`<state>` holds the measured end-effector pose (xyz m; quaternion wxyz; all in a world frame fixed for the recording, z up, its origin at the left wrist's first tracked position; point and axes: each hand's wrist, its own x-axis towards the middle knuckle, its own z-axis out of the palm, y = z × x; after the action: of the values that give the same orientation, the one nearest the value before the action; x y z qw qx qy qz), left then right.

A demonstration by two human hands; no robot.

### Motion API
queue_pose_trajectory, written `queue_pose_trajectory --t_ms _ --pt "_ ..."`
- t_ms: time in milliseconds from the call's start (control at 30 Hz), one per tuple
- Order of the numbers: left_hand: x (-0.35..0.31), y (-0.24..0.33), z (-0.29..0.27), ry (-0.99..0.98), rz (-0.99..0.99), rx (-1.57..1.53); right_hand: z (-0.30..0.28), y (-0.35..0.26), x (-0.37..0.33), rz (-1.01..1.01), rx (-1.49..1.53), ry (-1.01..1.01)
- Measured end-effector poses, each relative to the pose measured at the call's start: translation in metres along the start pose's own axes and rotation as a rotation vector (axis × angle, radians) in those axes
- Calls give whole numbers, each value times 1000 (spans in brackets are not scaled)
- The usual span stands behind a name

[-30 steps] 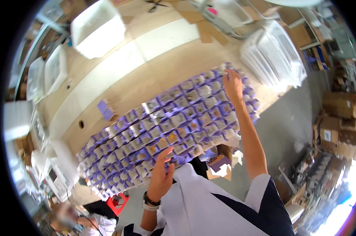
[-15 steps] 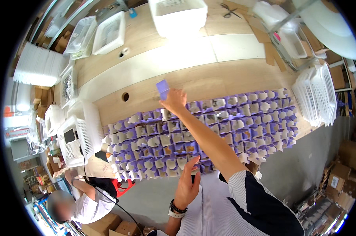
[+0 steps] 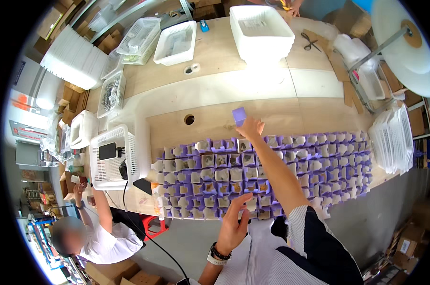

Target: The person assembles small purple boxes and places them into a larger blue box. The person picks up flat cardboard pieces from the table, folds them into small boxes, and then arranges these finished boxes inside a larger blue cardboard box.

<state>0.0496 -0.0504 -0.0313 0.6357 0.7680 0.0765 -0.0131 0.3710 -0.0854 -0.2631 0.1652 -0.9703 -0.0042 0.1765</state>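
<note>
My right hand [image 3: 251,128] reaches over the rows with its fingers closed on a small purple box [image 3: 238,115], held just beyond the far row. Below that arm, many small open purple boxes [image 3: 221,175] with raised pale flaps stand packed in rows. Some of them show small dark or orange-brown contents, too small to name. Near the front edge of the rows hovers my left hand [image 3: 233,227], its fingers loosely bent and apart, with nothing visible in it.
White baskets [image 3: 113,164] stand left, one bearing a black device [image 3: 108,151] with a cable. Stacked white tubs [image 3: 262,33] and scissors [image 3: 311,42] lie at the back. More baskets [image 3: 391,137] stand right. A co-worker [image 3: 105,237] sits at left; another person's hand [image 3: 294,7] shows far back.
The whole view has shifted, so the table appears farther right and lower. My right hand still grips the purple box. The co-worker's arms are raised, and another person's hand has come into view.
</note>
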Motion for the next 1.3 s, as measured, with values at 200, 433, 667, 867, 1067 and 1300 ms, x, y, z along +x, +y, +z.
queue_pose_trajectory --t_ms 200,433,667,867,1067,1300 --pt "-16 -8 -34 -29 69 2 -36 -2 -34 103 208 165" --pt "-15 8 -46 171 90 -43 -150 25 -267 -604 618 142" --pt "-9 27 -31 -408 9 -110 -182 51 -410 -568 680 173" --pt "-31 32 -8 -323 172 31 -180 56 -458 -393 665 305" --pt "-46 37 0 -353 238 149 -165 59 -476 -298 749 420" --pt "-56 35 2 -412 320 158 -170 54 -490 -171 1013 354"
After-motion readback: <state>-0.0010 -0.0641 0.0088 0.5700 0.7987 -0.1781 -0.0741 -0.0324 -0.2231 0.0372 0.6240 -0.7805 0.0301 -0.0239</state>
